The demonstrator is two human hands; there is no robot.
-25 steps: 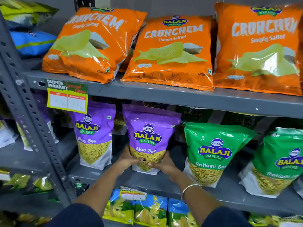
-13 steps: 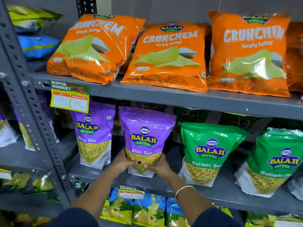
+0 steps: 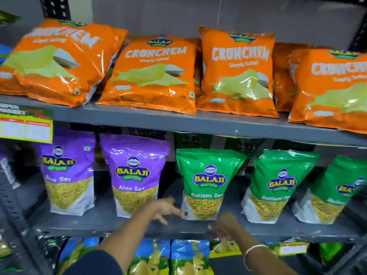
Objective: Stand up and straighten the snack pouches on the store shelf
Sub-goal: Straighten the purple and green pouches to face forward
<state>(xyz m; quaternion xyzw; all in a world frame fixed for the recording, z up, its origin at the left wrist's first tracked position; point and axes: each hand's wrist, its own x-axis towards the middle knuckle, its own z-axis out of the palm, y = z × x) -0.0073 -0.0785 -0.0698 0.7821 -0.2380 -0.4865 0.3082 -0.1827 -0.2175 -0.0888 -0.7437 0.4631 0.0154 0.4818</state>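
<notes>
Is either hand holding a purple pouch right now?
No, the left hand and right hand are both open and empty, near the green Ratlami Sev pouch.

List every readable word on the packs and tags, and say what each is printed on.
"BALAJI WAFERS", "Aloo Sev": purple pouch.
"BALAJI WAFERS", "Ratlami Sev": green pouch.
"BALAJI", "CRUNCHEM", "Simply Salted": orange chip bag.
"SUPER MARKET": shelf price tag; its prices are too blurred to read.
Bottom-shelf blue packs: no text readable.
</notes>
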